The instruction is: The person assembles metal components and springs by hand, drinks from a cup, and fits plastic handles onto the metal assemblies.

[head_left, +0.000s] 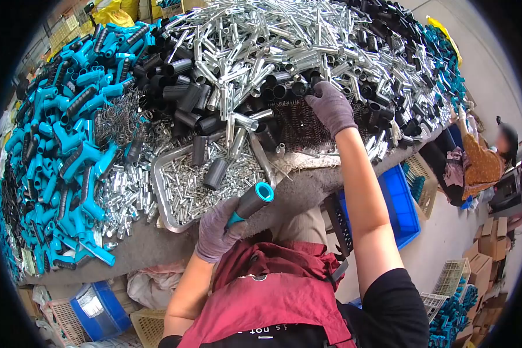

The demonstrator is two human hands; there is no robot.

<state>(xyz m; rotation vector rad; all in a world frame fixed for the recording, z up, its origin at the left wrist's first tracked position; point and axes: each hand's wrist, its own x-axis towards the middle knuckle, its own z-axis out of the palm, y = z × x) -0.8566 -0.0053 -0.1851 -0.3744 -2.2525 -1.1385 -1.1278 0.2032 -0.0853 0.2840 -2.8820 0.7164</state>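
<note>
My left hand (219, 230), in a grey-purple glove, is closed around a teal tool handle with a black grip (255, 200); its round open end points up and to the right. My right hand (332, 108), gloved the same way, reaches over the pile with thumb and forefinger apart. Its fingertips are right by the black tubes (298, 89) and the shiny metal tubes (325, 71). Just below and left of it lies a heap of dark coil springs (300, 126). A metal tray (160, 194) of small metal pins sits beyond my left hand.
Teal handle housings (78, 156) are heaped at the left, beside loose wire springs (122, 119). Metal tubes (261, 37) cover the back. A blue crate (397, 203) stands below the table edge on the right. Another person (478, 162) sits farther right.
</note>
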